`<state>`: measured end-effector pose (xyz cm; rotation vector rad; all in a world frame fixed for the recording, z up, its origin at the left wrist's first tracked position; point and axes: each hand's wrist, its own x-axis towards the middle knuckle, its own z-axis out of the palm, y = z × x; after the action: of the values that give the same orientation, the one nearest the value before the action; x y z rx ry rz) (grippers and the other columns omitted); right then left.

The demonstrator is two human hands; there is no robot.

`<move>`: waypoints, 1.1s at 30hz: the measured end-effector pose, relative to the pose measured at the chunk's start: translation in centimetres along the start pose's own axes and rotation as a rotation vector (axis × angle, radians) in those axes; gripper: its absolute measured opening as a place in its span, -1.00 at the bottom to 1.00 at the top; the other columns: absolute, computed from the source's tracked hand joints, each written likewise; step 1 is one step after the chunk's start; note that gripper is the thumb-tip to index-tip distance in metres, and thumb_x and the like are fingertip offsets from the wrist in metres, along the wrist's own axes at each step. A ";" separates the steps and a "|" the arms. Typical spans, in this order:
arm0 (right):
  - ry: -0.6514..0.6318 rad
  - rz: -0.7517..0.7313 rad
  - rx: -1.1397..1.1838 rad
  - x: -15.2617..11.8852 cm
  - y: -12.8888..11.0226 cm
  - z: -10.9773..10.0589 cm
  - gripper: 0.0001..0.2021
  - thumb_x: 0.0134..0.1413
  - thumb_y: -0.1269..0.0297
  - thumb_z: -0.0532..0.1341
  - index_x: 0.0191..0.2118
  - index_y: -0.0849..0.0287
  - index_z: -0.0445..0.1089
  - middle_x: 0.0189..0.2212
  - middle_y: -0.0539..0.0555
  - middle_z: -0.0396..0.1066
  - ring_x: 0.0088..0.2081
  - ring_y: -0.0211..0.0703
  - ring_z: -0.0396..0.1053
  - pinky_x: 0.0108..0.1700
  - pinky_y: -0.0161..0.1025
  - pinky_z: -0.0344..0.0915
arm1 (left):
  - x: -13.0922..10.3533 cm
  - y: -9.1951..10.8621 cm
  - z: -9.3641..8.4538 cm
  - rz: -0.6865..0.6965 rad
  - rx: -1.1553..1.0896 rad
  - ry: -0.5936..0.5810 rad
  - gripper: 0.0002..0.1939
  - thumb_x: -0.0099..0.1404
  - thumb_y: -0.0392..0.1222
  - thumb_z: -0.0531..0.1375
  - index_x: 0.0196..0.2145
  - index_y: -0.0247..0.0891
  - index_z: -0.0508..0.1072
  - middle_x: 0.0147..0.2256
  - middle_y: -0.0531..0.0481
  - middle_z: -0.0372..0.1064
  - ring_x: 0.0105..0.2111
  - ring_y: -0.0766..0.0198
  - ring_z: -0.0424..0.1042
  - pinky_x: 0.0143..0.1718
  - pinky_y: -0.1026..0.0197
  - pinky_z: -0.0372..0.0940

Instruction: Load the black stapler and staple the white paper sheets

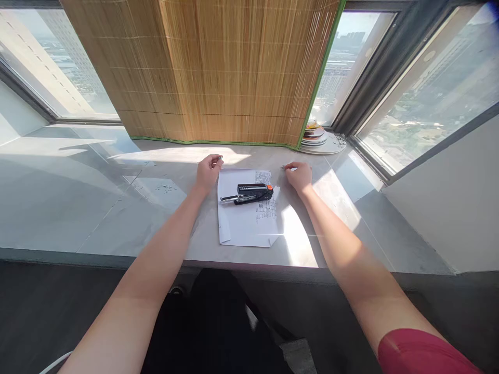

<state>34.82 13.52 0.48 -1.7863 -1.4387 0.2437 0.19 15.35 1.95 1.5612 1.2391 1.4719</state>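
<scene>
Both arms reach forward over the desk [105, 208], spread wide at the elbows and converging toward the hands, which rest low near the far corners of the paper sheets [241, 223]. The left hand [209, 171] bends inward, its thumb and index finger pinched on a small metallic piece [220, 158] just beside the sheets' upper left corner. The right hand [299, 175] curls loosely inward, thumb and index finger closed on a small grey piece [283, 167], to the right of the sheets.

Between the hands, a black stapler [255, 193] with an orange-red end lies across the printed sheets, its metal tray pointing left.

Tiny dark bits [166, 188] are scattered on the pale, sunlit desk at left. A bamboo blind [218, 72] edged in green hangs behind, between windows [436, 93]; stacked plates [322, 143] sit by its lower right corner.
</scene>
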 end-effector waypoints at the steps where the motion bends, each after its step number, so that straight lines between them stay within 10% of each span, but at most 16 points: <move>1: 0.011 -0.004 -0.009 0.0 -0.1 0.0 -0.76 -0.05 0.40 0.21 -0.36 0.11 0.67 -0.34 0.18 0.63 -0.05 0.21 0.55 0.30 0.15 0.35 | 0.0 0.1 0.1 -0.006 -0.065 -0.021 -0.82 0.38 -0.16 0.36 -0.09 -0.23 0.65 -0.25 -0.08 0.60 -0.35 0.27 0.46 -0.21 0.18 0.40; 6: -0.010 -0.224 0.251 -1.4 -2.9 -0.5 -0.77 0.17 0.21 0.24 -0.30 0.11 0.67 -0.18 0.18 0.59 -0.12 0.05 0.52 0.12 0.04 0.42 | 0.0 0.8 0.0 -0.039 -0.271 -0.073 -0.77 0.32 -0.13 0.44 -0.08 -0.19 0.68 -0.35 -0.02 0.57 -0.42 0.33 0.43 -0.26 0.22 0.39; 11: -0.636 -0.607 0.459 -4.3 -6.7 -0.7 -0.60 0.28 -0.13 0.35 0.05 0.01 0.65 -0.05 0.11 0.63 -0.08 -0.01 0.54 -0.04 -0.08 0.45 | 0.4 0.3 -0.2 -0.155 -0.430 -0.057 -0.84 0.36 -0.20 0.42 -0.10 -0.17 0.67 -0.30 0.00 0.55 -0.45 0.41 0.41 -0.30 0.27 0.37; 14: -0.778 -0.697 0.384 -5.3 -7.3 -0.5 -0.57 0.18 -0.07 0.46 0.08 0.03 0.64 -0.09 0.08 0.67 -0.11 0.00 0.58 -0.01 -0.06 0.46 | 0.6 -0.2 -0.1 -0.196 -0.472 -0.010 -0.90 0.40 -0.23 0.38 -0.13 -0.18 0.67 -0.34 0.04 0.47 -0.49 0.44 0.36 -0.36 0.31 0.35; 22: -0.369 -0.507 0.423 -4.3 -5.6 0.5 -0.62 0.13 0.01 0.47 -0.02 0.12 0.67 -0.13 0.14 0.68 -0.09 0.10 0.59 0.05 0.04 0.47 | 0.9 0.3 -0.3 -0.409 -0.661 0.009 -0.88 0.38 -0.40 0.32 -0.19 -0.28 0.67 -0.32 -0.04 0.50 -0.40 0.41 0.41 -0.20 0.31 0.50; 33: -0.399 -0.491 0.371 -3.4 -4.8 0.9 -0.64 0.13 0.04 0.46 -0.02 0.10 0.67 -0.15 0.12 0.68 -0.09 0.12 0.59 0.05 0.05 0.45 | -0.3 0.6 0.1 -0.210 -0.366 -0.125 -0.83 0.36 -0.18 0.45 -0.12 -0.23 0.75 -0.23 -0.06 0.56 -0.37 0.36 0.45 -0.13 0.15 0.52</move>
<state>29.68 10.99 2.05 -1.0818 -1.9153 0.5877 0.41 14.90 2.40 1.2208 0.9645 1.3529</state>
